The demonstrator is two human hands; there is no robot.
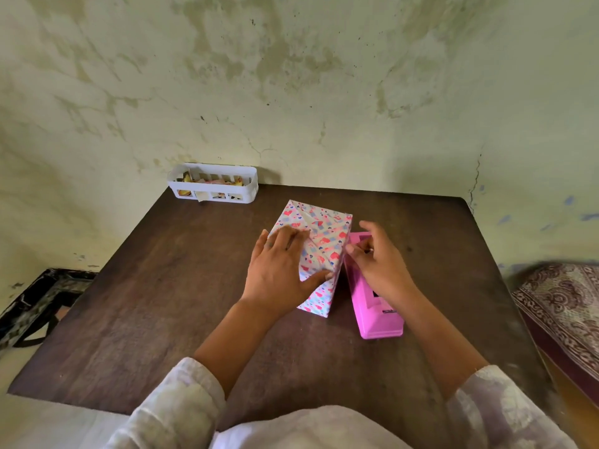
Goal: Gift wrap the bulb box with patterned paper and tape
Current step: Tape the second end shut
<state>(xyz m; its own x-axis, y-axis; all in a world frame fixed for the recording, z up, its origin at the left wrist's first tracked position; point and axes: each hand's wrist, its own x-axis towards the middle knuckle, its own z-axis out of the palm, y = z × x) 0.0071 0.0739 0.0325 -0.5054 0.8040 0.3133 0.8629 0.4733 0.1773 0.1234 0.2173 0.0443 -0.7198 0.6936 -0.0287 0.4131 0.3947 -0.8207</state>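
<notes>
Against a stained wall, the dark wooden desk (162, 303) carries the wrapped bulb box (319, 241) mid-desk, long axis running away from the person, left hand (282, 270) spread flat pressing its folds, right hand (376, 260) pinching tape at the pink dispenser (379, 319) just beside it.

table (162, 303) open left of wrapped box (319, 241); pink dispenser (372, 312) crowds its right.

**Table contents**

Dark brown wooden table (162, 303), pushed against the wall. On it: wrapped box (319, 241) in heart-patterned paper at centre; pink tape dispenser (372, 306) just beside it on the right, parallel; white slotted basket (212, 183) with paper scraps at the far-left edge, well apart from both.
</notes>
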